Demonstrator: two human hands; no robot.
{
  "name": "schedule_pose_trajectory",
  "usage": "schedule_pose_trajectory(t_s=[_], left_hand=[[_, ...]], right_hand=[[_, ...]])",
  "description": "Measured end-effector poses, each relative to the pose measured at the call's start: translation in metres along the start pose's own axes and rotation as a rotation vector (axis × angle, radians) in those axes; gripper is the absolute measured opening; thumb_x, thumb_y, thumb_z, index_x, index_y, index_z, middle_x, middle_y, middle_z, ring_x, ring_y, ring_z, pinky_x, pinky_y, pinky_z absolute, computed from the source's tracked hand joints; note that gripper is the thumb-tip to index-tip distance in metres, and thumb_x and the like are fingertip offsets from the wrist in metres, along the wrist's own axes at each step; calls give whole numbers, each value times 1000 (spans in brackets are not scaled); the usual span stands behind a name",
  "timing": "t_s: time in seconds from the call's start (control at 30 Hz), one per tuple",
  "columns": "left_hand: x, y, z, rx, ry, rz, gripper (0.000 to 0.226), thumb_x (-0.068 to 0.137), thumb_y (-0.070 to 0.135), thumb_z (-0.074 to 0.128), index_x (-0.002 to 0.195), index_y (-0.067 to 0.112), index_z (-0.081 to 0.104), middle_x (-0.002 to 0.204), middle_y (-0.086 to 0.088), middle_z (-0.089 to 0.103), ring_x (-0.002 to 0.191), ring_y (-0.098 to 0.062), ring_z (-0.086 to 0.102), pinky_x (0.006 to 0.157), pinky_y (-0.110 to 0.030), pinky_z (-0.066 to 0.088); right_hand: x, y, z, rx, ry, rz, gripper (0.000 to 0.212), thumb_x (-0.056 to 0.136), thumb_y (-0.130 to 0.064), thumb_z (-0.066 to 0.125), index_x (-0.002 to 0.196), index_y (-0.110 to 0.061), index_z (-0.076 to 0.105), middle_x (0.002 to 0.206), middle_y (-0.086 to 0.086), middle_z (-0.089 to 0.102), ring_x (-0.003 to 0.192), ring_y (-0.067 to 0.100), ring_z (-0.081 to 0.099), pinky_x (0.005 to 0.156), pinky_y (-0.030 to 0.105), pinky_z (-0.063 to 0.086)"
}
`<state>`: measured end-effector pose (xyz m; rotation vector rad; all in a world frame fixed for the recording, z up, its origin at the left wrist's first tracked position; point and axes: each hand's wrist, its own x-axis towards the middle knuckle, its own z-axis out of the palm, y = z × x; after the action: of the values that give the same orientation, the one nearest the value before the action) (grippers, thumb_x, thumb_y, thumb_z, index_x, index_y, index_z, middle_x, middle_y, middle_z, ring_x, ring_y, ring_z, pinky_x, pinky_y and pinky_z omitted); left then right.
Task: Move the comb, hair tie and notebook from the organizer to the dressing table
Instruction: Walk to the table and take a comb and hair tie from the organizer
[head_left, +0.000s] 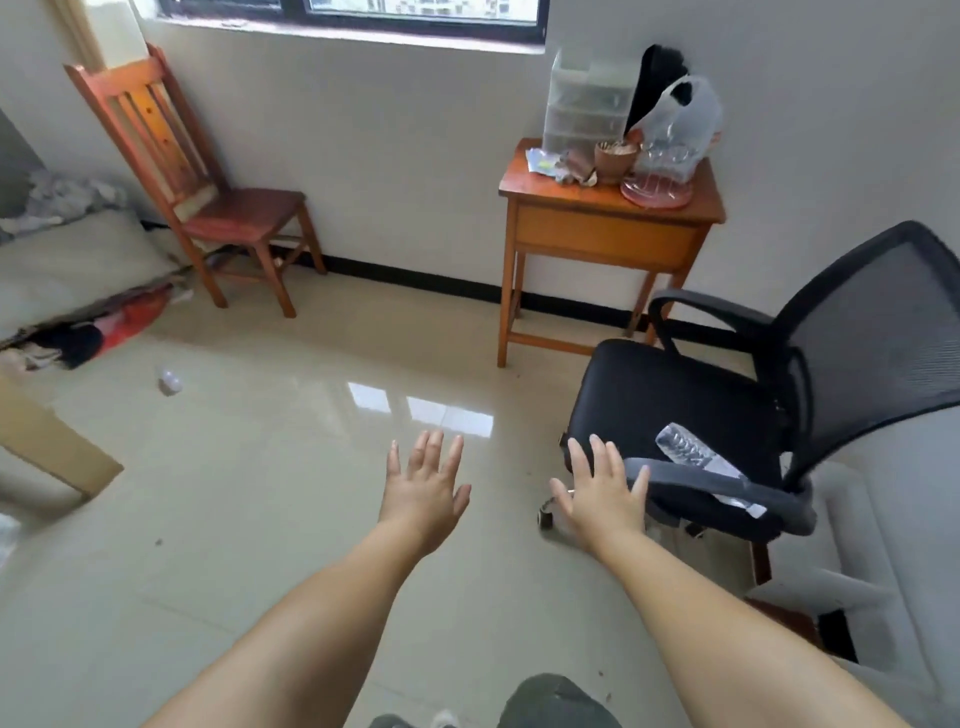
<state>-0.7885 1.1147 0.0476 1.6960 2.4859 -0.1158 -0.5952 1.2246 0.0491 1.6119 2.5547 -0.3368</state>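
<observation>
The clear drawer organizer (587, 101) stands at the back left corner of the small wooden worktop (561, 200) by the wall, while the left hand (423, 493) and right hand (602, 499) hover over the floor, fingers spread, grasping nothing.

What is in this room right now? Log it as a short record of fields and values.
left hand: open, fingers spread, holding nothing
right hand: open, holding nothing, near the office chair's armrest
organizer: clear drawer unit at the back of the small wooden table
also on table: brown pot, plastic bag, pink-based glass rack
office chair: black, a clear plastic bottle lying on the seat
wooden chair: against the wall, left
comb, hair tie, notebook: cannot be made out
</observation>
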Motion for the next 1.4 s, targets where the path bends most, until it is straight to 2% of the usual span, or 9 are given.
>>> schedule_pose_trajectory(t_s=[0.2,0.57,0.77,0.93,1.03,1.17,1.23,1.33,1.4], left_hand=[[199,0,-24,12,6,60,61,94,46,16,144,23,-10,158,-6,-3,144,-21,-7,115,-53,-4],[506,-8,-113,-16,66,60,60,94,48,18,145,24,-5,158,-5,2,145,-21,-3,117,-52,0],[706,-17,-154,-62,184,143,60,93,48,20,145,26,-1,157,-5,6,145,-21,0,117,-53,1],[851,-25,-205,-35,219,247,58,94,45,20,144,26,-3,157,-4,6,144,-21,0,117,-53,1],[925,-15,-236,-112,243,251,58,94,44,24,144,25,2,156,-5,9,144,-23,4,117,-53,2],[1005,11,-266,-217,303,278,57,94,40,29,144,27,7,154,-7,14,142,-25,9,117,-51,5],[1040,20,-278,-281,330,245,54,94,38,31,144,28,11,154,-8,17,141,-26,13,117,-49,7],[1080,28,-292,-394,374,207,41,93,33,39,134,28,37,142,-12,36,131,-31,32,113,-46,19],[1096,29,-297,-502,403,232,25,92,28,45,113,23,56,120,-12,52,109,-34,49,104,-43,30]], right_hand=[[182,18,-37,-15,56,86,61,94,-50,19,147,-26,2,159,4,2,145,23,-4,113,59,1],[489,23,-129,16,106,71,60,94,-51,21,146,-27,6,158,5,8,145,24,2,114,56,3],[665,18,-168,183,133,135,57,95,-45,24,147,-24,12,157,7,13,144,25,10,115,47,20],[784,1,-208,280,178,166,55,95,-42,27,145,-24,16,156,4,17,142,24,17,110,46,27],[847,-3,-236,496,166,207,53,94,-34,34,144,-21,21,152,7,25,135,28,29,106,45,32],[928,1,-275,1200,156,388,48,92,-17,37,140,-18,31,126,10,50,100,26,54,87,40,48],[966,2,-292,1496,151,453,44,92,-13,38,136,-19,36,119,8,53,102,24,57,76,35,52],[1010,3,-313,1860,155,531,29,92,-10,40,119,-18,48,109,7,58,101,24,60,65,33,51],[1025,1,-324,2018,138,587,20,91,-7,39,100,-10,57,89,8,61,81,21,61,59,30,48]])
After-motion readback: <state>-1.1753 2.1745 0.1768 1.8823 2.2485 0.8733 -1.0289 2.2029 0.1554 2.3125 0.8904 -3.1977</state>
